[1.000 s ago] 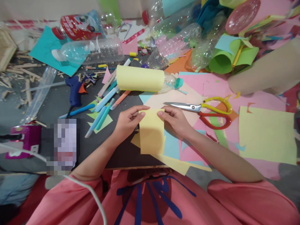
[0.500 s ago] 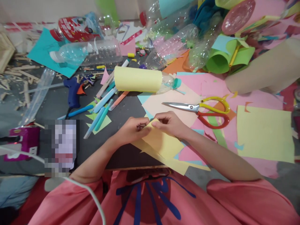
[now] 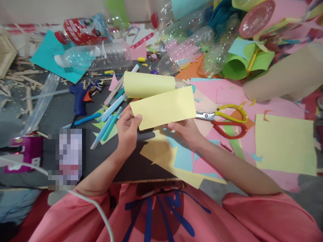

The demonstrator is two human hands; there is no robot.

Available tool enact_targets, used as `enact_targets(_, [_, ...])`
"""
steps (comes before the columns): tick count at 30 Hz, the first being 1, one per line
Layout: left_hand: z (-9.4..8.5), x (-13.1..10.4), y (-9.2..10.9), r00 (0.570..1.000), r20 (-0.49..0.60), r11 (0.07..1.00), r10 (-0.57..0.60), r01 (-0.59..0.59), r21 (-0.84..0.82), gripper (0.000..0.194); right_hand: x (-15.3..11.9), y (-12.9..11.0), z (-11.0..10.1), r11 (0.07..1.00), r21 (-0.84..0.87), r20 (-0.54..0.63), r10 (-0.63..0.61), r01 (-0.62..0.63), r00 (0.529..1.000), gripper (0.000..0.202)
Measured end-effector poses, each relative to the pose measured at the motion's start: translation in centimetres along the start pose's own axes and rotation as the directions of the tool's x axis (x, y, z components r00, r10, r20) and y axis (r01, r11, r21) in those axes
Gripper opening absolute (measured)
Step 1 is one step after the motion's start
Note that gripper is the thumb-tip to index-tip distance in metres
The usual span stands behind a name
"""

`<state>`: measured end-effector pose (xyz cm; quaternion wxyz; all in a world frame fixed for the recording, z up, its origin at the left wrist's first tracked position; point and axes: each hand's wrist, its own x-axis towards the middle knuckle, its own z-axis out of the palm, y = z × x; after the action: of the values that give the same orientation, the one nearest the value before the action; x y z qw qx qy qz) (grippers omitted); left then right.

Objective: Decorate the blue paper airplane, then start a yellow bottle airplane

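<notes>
A rectangular piece of yellow paper (image 3: pixel 164 107) is held up in front of me, slightly tilted. My left hand (image 3: pixel 128 129) pinches its lower left corner, thumb on the near face. At the lower right edge, my right hand (image 3: pixel 185 132) grips the same sheet, its fingers partly hidden behind it. Just beyond the sheet lies a plastic bottle wrapped in yellow paper (image 3: pixel 148 84); the sheet covers part of its neck. Scissors (image 3: pixel 227 119) with one yellow and one red handle rest to the right, their blade tips hidden by the paper. More yellow paper pieces (image 3: pixel 158 151) lie below my hands.
On the left are a blue glue gun (image 3: pixel 78 99), several markers (image 3: pixel 111 126), a phone (image 3: pixel 70 154) and a purple box (image 3: pixel 27 153). Clear bottles (image 3: pixel 101 55) and a green paper roll (image 3: pixel 236 65) lie at the back. A yellow sheet (image 3: pixel 285 144) lies on the right.
The yellow paper has been raised and moved away from me, now spread flat before the wrapped bottle. My hands have moved apart, the left one to the left.
</notes>
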<state>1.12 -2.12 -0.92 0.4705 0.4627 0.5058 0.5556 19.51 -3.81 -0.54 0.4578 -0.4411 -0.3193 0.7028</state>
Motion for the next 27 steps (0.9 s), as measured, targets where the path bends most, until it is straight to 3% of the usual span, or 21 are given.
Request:
enact_targets(2, [0.1,-0.2,0.2,0.992,0.096,0.997,-0.081,0.081,-0.001,0.026,0.0,0.1,-0.1,1.000,0.023,-0.127,-0.013,0.016,0.992,0.035])
enact_targets(4, [0.1,-0.2,0.5,0.944,0.238,0.971,-0.230,0.238,-0.002,0.027,0.1,-0.1,-0.5,0.999,0.003,-0.187,-0.033,0.034,0.982,0.036])
enact_targets(6, [0.0,0.1,1.0,0.834,0.390,0.906,-0.389,0.423,0.001,0.030,0.2,-0.5,-1.1,0.995,-0.080,-0.211,-0.082,0.067,0.974,0.038])
enact_targets(8, [-0.3,0.5,1.4,0.685,0.536,0.810,-0.494,0.586,-0.002,0.038,0.3,-1.1,-1.5,0.984,-0.160,-0.182,-0.114,0.085,0.977,0.042])
enact_targets(11, [-0.6,1.1,1.9,0.461,0.706,0.668,-0.537,0.743,0.023,0.057,0.2,-1.7,-1.8,0.982,-0.183,-0.008,-0.057,0.054,0.998,0.051])
enact_targets(13, [-0.7,1.0,2.0,0.372,0.739,0.615,-0.562,0.785,0.073,0.056,0.0,-1.7,-1.8,0.981,-0.193,0.103,0.000,0.020,0.995,0.051])
enact_targets(15, [-0.5,0.6,1.9,0.312,0.728,0.573,-0.610,0.809,0.134,0.049,-0.1,-1.5,-1.7,0.980,-0.200,0.172,0.029,0.006,0.985,0.050])
enact_targets(19, [0.0,-0.4,1.7,0.259,0.702,0.518,-0.664,0.836,0.182,0.046,-0.2,-1.2,-1.5,0.979,-0.202,0.254,0.066,-0.014,0.965,0.051])
enact_targets(23, [0.4,-0.9,1.7,0.278,0.683,0.510,-0.676,0.845,0.160,0.050,-0.1,-1.2,-1.5,0.982,-0.189,0.261,0.053,-0.002,0.964,0.054])
enact_targets(27, [0.7,-1.0,1.9,0.329,0.643,0.534,-0.692,0.832,0.149,0.054,-0.1,-0.8,-1.4,0.986,-0.165,0.241,0.063,-0.023,0.968,0.044])
